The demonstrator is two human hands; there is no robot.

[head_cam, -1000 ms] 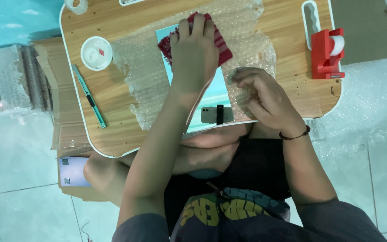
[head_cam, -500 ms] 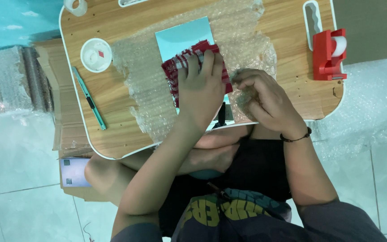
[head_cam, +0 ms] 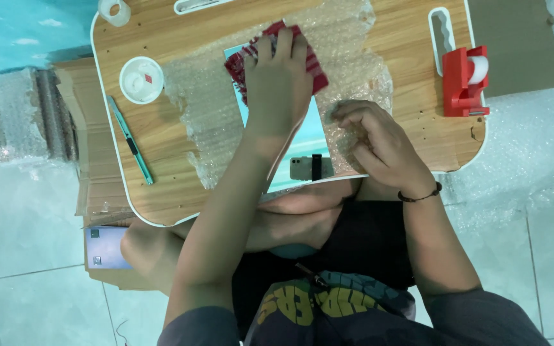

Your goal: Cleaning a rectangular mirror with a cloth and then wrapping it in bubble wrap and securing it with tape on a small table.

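Note:
My left hand (head_cam: pixel 278 80) lies flat, palm down, on a dark red patterned item (head_cam: pixel 312 69) that rests on a light blue flat box (head_cam: pixel 306 138). Both sit on a sheet of clear bubble wrap (head_cam: pixel 209 102) spread over a small wooden lap table (head_cam: pixel 155 186). My right hand (head_cam: pixel 370 138), with a black cord bracelet at the wrist, has its fingers curled on the bubble wrap's right edge beside the box.
A red tape dispenser (head_cam: pixel 464 80) stands at the table's right end. A white round lid (head_cam: pixel 141 79), a teal pen-like cutter (head_cam: pixel 131 148) and a tape roll (head_cam: pixel 114 11) lie on the left. Flattened cardboard (head_cam: pixel 94 186) and a bubble wrap roll (head_cam: pixel 24 115) sit on the tiled floor at left.
My left hand slid the red item toward me over the box, then pushed it back to the far end. My right hand stayed on the bubble wrap's edge.

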